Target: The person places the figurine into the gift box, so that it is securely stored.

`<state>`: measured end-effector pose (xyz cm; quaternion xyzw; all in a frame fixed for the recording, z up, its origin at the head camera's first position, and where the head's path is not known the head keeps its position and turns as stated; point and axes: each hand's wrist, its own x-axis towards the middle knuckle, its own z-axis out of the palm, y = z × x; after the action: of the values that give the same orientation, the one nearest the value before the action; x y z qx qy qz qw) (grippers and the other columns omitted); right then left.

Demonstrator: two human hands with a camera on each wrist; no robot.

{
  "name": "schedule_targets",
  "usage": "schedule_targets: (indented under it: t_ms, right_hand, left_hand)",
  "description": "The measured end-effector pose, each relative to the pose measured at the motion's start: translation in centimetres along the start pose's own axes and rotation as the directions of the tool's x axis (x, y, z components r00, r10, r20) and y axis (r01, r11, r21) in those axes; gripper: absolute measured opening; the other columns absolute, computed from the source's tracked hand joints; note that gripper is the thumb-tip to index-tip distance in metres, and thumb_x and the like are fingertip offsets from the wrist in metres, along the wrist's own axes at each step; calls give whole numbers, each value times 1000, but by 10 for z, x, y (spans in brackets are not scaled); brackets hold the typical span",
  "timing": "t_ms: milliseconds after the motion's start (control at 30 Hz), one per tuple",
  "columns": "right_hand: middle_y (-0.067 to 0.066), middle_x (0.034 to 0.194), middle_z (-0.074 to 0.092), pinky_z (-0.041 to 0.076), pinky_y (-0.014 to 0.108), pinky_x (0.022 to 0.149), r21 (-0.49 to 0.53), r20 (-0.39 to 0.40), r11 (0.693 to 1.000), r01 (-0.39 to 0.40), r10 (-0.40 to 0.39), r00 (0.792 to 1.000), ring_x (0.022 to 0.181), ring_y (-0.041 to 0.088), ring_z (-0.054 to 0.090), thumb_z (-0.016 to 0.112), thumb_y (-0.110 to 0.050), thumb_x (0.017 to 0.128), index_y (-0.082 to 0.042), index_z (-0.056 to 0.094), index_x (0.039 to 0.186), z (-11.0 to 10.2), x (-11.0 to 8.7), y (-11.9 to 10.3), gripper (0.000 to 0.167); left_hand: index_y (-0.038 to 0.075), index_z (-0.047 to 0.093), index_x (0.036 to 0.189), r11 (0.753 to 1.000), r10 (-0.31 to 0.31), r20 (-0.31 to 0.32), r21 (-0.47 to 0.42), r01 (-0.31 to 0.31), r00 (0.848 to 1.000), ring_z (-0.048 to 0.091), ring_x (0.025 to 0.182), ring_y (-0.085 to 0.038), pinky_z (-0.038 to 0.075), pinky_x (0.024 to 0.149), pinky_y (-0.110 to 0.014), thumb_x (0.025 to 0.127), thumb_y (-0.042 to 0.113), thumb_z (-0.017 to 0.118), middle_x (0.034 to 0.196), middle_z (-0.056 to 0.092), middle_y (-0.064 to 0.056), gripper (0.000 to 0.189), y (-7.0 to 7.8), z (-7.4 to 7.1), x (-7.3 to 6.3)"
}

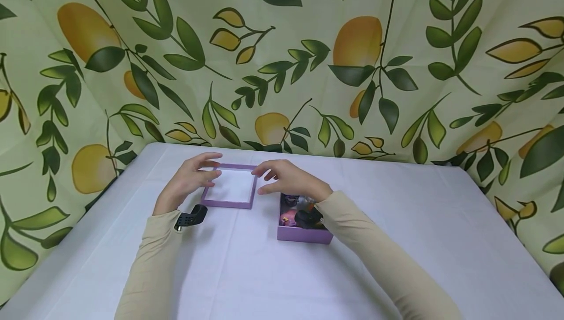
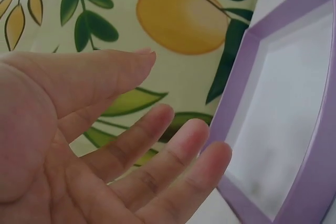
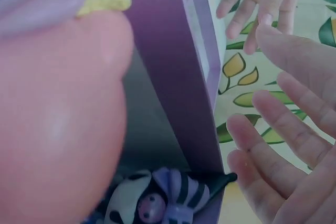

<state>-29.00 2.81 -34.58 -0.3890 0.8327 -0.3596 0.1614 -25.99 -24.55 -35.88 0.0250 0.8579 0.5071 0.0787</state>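
Note:
A shallow purple box lid [image 1: 226, 204] lies on the table with its white inside facing up. My left hand [image 1: 189, 179] hovers at the lid's left side, fingers loosely spread and holding nothing. Over the gap between lid and box is my right hand [image 1: 288, 179], its fingers relaxed and nothing in them. Below its wrist stands a purple open box [image 1: 304, 234] with several small figures inside. One is a glossy pink figure [image 3: 68, 124]; another is a black, white and purple striped figure [image 3: 178, 198]. My right wrist and its camera hide part of the box.
A white cloth covers the table [image 1: 246, 271]. Behind it hangs a curtain [image 1: 299, 85] printed with leaves and orange fruit. A black wrist camera [image 1: 191, 217] sits at my left cuff, and another black camera [image 1: 308, 218] overlaps the box.

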Motion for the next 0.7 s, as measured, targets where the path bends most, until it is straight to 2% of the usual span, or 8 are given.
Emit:
schedule_targets:
  t_ms: [367,567,700]
  right_hand:
    - [20,132,61,52,44,106,-36,52,999,-2,4,999,117,36,63,72,-8,89,0,59,132,8,15,-2,46]
    - [19,131,62,55,35,102,-93,70,996,-10,17,997,114,32,65,72,-11,90,0,59,131,8,21,-4,44]
    - [20,132,62,54,36,103,-92,78,996,-19,26,997,114,33,65,72,-10,90,1,59,131,9,26,-5,44]
  left_hand:
    - [9,35,153,998,-68,-61,-3,68,996,56,126,-40,56,100,-46,98,12,60,151,41,-26,60,-6,-9,-3]
    - [7,32,153,995,-103,-60,2,103,993,56,125,-41,56,101,-46,99,13,58,151,39,-27,60,-11,-12,-4]
    - [6,31,154,991,-133,-55,-13,132,990,54,126,-41,56,100,-45,99,11,59,151,38,-29,62,-14,-11,-1]
